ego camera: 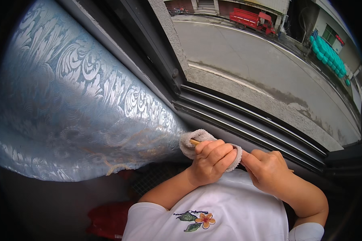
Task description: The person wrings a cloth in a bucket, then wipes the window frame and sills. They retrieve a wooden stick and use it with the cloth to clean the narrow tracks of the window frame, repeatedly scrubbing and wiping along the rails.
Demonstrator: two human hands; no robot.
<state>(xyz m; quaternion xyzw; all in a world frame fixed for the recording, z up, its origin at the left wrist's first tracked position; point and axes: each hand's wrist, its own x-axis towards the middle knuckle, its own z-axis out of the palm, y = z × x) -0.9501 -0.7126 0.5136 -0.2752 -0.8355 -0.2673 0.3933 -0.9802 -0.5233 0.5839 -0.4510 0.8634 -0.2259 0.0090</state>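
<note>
My left hand (212,162) is closed round a pinkish-grey terry cloth (187,144) and a thin wooden stick (194,141). One end of the stick shows above my fingers, against the bunched cloth; a loop of the cloth hangs on the right side of this hand. Just to the right, my right hand (265,171) has its fingers curled, with the index finger at the cloth's edge. A short piece of what looks like the same stick shows beyond its wrist. The stick's middle is hidden. Both hands are in front of a white shirt, beside a dark window frame (253,120).
A shiny blue patterned curtain (87,90) hangs at the left, its hem near the cloth. Metal sliding tracks run along the sill. Outside are a road (244,54), a red three-wheeled truck (252,20) and green bundles (328,55). Something red (108,218) lies low at the left.
</note>
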